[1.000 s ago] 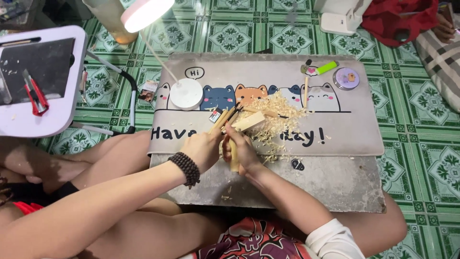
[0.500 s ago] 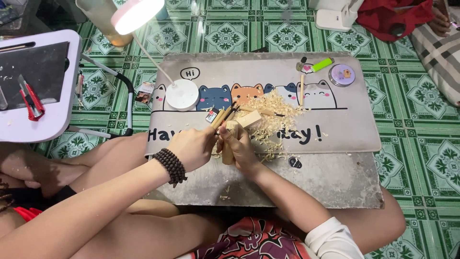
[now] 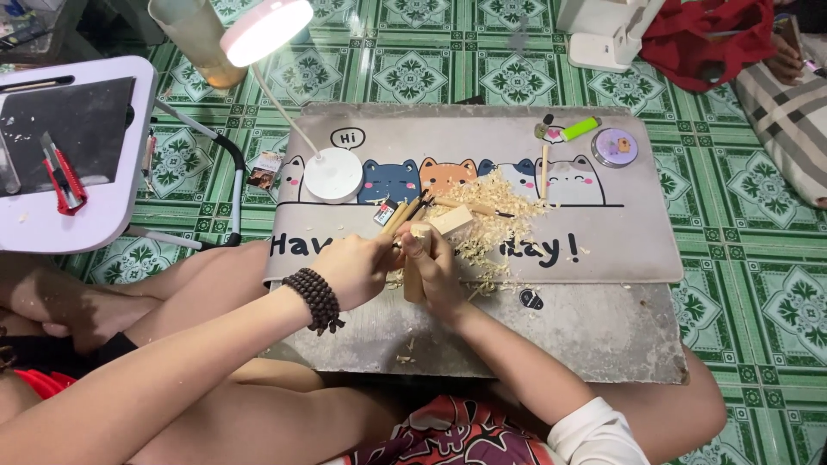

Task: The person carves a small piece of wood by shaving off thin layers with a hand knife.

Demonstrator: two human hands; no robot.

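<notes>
Bare mat (image 3: 620, 250) right of the shavings (image 3: 491, 228), lamp base (image 3: 332, 175) and tools (image 3: 405, 211) crowding the left, open slab (image 3: 586, 327) in front.

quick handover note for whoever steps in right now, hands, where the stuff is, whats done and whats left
Left hand: closed on a tool whose tip meets the wooden stick.
Right hand: grips the stick upright over the cat-print mat.
Nearby: wood shavings piled behind the hands, spare sticks beside them, lamp base on the mat.
Done: much wood already shaved off.
Left: the stick is still in hand, with the tool on it.
</notes>
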